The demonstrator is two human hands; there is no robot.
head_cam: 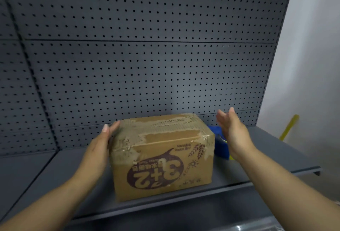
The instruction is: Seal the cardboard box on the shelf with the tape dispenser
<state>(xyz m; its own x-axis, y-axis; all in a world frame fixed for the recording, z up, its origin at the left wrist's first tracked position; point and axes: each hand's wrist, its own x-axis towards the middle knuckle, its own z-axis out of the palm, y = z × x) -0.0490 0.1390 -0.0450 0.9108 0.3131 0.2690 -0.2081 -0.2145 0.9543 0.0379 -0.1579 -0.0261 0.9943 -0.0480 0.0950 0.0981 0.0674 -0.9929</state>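
Observation:
A brown cardboard box [161, 159] with an upside-down "3+2" print stands on the dark grey shelf [266, 159]. Its top flaps lie closed, with torn old tape strips across them. My left hand [103, 142] presses flat against the box's left side, fingers straight. My right hand [232, 131] hovers open just right of the box, apart from it, palm facing the box. A blue object [221, 144], partly hidden behind the box and my right hand, lies on the shelf; I cannot tell whether it is the tape dispenser.
A grey pegboard wall [147, 65] rises behind the shelf. The shelf's front lip [202, 194] runs below the box. A white wall and a yellow stick [288, 127] stand at the right.

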